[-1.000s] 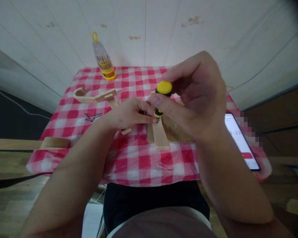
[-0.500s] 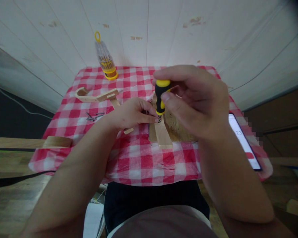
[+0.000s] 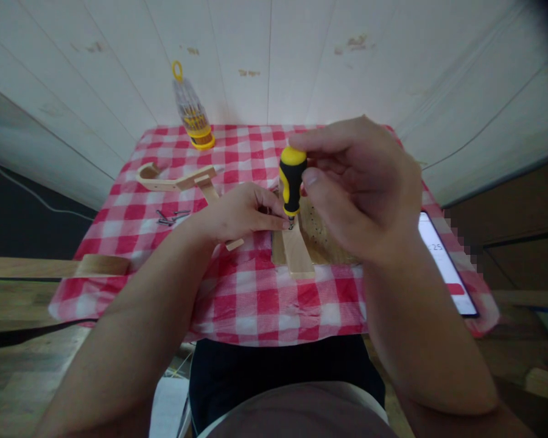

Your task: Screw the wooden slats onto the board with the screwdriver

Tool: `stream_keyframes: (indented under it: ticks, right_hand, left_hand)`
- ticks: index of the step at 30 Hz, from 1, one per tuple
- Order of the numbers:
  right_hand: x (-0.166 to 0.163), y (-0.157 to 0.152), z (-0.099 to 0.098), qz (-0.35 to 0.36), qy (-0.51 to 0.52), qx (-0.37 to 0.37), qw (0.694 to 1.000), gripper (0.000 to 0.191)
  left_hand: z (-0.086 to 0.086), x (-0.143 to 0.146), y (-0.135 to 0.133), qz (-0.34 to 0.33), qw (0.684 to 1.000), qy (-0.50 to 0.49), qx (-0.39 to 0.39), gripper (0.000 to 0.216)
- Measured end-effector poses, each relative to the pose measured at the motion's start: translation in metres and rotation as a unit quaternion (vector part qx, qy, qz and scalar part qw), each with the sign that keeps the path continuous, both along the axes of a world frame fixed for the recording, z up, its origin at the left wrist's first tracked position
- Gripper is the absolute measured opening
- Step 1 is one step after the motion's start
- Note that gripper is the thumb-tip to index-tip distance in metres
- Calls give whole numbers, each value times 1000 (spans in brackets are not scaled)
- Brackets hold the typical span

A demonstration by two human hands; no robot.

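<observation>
A stubby yellow and black screwdriver (image 3: 293, 185) stands nearly upright, its tip down at a small dark screw (image 3: 291, 225) on a flat light wooden piece (image 3: 299, 252). My right hand (image 3: 363, 176) is at the handle, index fingertip by its top and thumb at its right side. My left hand (image 3: 242, 210) has its fingertips pinched at the screw, just below the screwdriver's tip. Under the wooden piece lies a worn brown board (image 3: 322, 234) with small holes. Part of the left hand's fingers is hidden.
A red and white checked cloth (image 3: 251, 304) covers the table. Toward the left lie a curved wooden part (image 3: 173, 179), several loose screws (image 3: 168, 218) and a wooden strip (image 3: 100, 266). A clear yellow-based bit case (image 3: 195, 118) stands at the back, and a phone (image 3: 447, 267) lies at right.
The screwdriver's handle has turned and leans slightly left of before. My right thumb and index finger have shifted round it, with the grip looser. My left hand stays at the screw.
</observation>
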State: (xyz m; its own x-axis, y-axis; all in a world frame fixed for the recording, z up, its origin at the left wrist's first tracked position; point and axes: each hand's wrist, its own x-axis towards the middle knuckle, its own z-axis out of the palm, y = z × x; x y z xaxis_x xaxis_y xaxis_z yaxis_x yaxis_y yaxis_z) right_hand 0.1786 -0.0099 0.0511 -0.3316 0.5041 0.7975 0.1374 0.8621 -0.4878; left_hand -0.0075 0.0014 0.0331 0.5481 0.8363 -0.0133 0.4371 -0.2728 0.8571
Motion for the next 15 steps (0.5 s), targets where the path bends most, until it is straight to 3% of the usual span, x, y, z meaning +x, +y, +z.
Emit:
stream_keyframes:
  ticks: [4, 10, 13, 15]
  right_hand:
    - [-2, 2, 1, 15, 34, 7, 999, 22]
    - [0, -5, 8, 23, 19, -71, 997, 27]
    - [3, -3, 10, 18, -43, -49, 998, 33]
    - [2, 1, 7, -3, -61, -10, 998, 28]
  left_hand:
    - [-2, -1, 0, -6, 1000, 12, -1, 10]
    - [-2, -2, 1, -26, 1000, 4, -17, 15]
    - [-3, -2, 2, -32, 999, -4, -11, 14]
    - [-4, -2, 3, -38, 999, -16, -6, 14]
